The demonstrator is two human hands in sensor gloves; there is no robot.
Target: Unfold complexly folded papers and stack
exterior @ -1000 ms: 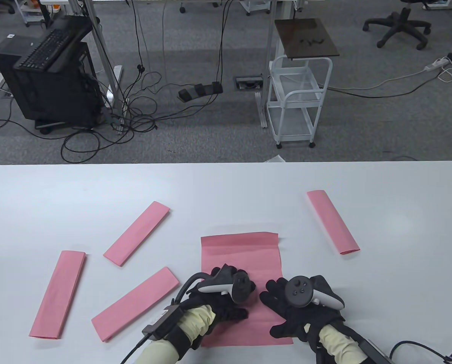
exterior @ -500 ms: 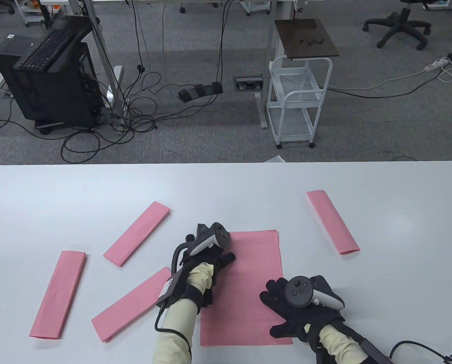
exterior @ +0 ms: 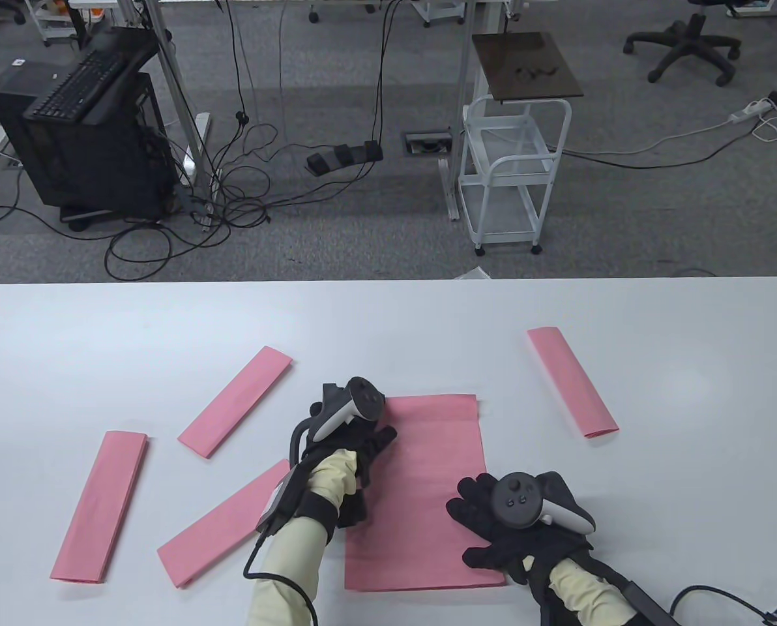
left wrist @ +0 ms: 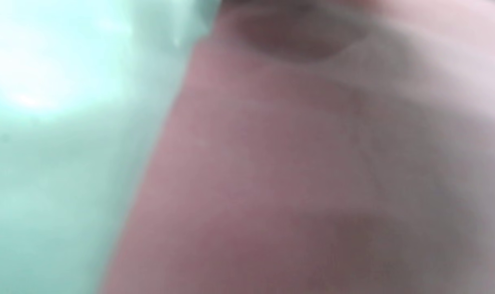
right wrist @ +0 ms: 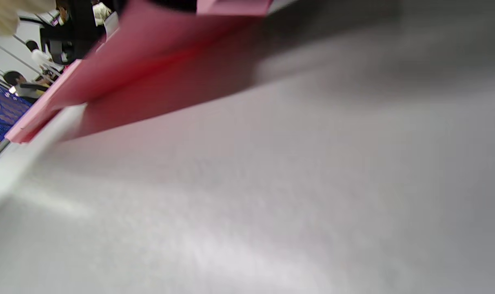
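Observation:
A pink sheet [exterior: 427, 495] lies unfolded and flat near the table's front edge. My left hand [exterior: 370, 450] rests on its far left part, fingers straight and pointing right across the paper. My right hand [exterior: 483, 521] presses flat on the sheet's near right part, fingers spread. Several folded pink strips lie around: one [exterior: 235, 401] at far left, one [exterior: 100, 507] at the left, one [exterior: 222, 521] beside my left forearm, one [exterior: 572, 381] at the right. The left wrist view is a blur of pink paper [left wrist: 296, 163]. The right wrist view shows the sheet's edge [right wrist: 149, 69] from low down.
The white table [exterior: 388, 326] reaches across the whole view, with its far edge at mid-frame. Beyond it on the floor are a white cart [exterior: 512, 176], a black computer case [exterior: 88, 137] and loose cables [exterior: 232, 195].
My left hand slid from the sheet's near middle up to its far left part, and the raised far flap now lies flat. My right hand stayed in place.

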